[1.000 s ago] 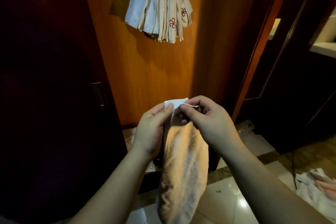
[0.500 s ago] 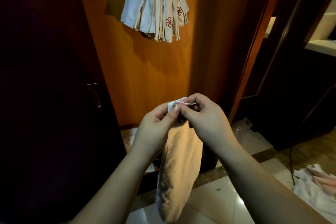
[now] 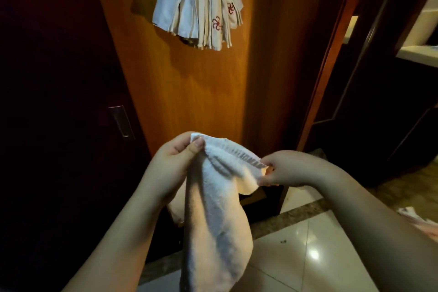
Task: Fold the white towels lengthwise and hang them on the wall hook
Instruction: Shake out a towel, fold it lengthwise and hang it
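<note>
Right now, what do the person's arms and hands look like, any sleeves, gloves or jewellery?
Both arms are bare from where they enter the bottom of the view: no sleeve shows on either forearm. The left hand and right hand wear no gloves, and no ring, watch or bracelet is visible. The left thumbnail is short and unpainted. The dim, warm light hides finer detail.

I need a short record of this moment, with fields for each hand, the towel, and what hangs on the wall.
left hand: pinches one top corner of the towel
right hand: pinches the other end of the top edge
towel: white, top edge spread between the hands, rest hangs down
hanging towels: bunch on the wooden panel, some with red embroidery
floor: glossy tiles
</note>
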`<state>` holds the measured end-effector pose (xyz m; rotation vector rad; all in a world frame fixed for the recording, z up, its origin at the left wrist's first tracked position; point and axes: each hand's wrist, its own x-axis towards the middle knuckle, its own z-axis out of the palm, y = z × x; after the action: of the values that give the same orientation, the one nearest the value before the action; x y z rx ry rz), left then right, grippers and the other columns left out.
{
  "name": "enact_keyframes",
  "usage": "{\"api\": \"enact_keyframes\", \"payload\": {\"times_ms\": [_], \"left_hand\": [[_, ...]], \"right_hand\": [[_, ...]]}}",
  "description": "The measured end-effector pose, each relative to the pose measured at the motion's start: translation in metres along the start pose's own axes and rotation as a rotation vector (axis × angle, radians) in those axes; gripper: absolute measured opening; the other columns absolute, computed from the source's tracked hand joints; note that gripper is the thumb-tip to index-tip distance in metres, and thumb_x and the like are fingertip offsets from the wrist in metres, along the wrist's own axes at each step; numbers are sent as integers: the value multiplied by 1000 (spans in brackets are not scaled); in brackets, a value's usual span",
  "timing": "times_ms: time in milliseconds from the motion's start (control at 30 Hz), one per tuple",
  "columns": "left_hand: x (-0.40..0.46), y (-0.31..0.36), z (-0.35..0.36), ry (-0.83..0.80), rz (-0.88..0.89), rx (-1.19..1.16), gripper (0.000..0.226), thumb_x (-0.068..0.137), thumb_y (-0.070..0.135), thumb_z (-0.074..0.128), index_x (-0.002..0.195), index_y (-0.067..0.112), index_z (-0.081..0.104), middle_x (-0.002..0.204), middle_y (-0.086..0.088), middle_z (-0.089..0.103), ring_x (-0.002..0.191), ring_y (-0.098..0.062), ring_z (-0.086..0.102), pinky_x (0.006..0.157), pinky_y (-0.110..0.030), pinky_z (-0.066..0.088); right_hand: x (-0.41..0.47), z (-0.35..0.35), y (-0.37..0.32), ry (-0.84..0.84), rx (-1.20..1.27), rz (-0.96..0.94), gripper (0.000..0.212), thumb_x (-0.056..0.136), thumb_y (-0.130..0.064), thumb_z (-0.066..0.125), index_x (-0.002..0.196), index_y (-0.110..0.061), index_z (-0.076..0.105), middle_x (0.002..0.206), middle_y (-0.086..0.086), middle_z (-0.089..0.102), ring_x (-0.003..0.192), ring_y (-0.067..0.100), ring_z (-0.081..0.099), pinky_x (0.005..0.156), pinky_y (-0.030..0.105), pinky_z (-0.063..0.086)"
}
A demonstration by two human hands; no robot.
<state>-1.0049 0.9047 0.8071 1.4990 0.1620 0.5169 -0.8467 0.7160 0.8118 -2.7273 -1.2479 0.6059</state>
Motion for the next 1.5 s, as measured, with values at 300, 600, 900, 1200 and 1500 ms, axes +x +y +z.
{"api": "enact_keyframes", "payload": {"times_ms": [300, 600, 900, 1200, 1500], "left_hand": [[-4, -9, -37, 163, 13, 15, 15, 91, 31, 65, 85, 24, 77, 81, -1, 71, 75, -14, 63, 67, -26, 50], [-10, -16, -46, 180, 0, -52, 60, 59, 70, 81, 93, 21, 77, 88, -3, 73, 80, -15, 67, 71, -25, 55], [-4, -15, -30, 191, -13, -108, 55, 63, 65, 80, 94, 20, 76, 92, -10, 74, 83, -22, 70, 75, -35, 58], [12, -11, -11, 188, -63, -125, 26, 103, 19, 45, 102, 5, 67, 89, -10, 75, 80, -20, 70, 70, -29, 59], [11, -11, -14, 27, -114, -78, 28, 89, 27, 53, 100, 7, 71, 88, -11, 75, 76, -19, 70, 70, -29, 57]], "right_hand": [[-10, -6, 29, 408, 276, -228, 13, 89, -45, 67, 101, -41, 66, 111, -22, 59, 103, -2, 56, 86, 18, 47], [-16, 23, 9, 626, 1025, -269, 33, 92, -11, 67, 107, -38, 54, 98, -10, 64, 88, -3, 66, 74, 16, 52], [-14, 27, 3, 907, 884, -130, 7, 100, -31, 55, 95, -37, 55, 89, -15, 63, 85, 0, 59, 71, 21, 48], [-9, 22, 12, 803, 1111, -109, 26, 80, -40, 79, 98, -27, 64, 89, -5, 74, 82, 3, 69, 72, 23, 55], [-7, 44, 49, -51, 1738, -228, 68, 59, -38, 95, 116, -8, 74, 129, 18, 65, 120, 30, 62, 94, 38, 55]]}}
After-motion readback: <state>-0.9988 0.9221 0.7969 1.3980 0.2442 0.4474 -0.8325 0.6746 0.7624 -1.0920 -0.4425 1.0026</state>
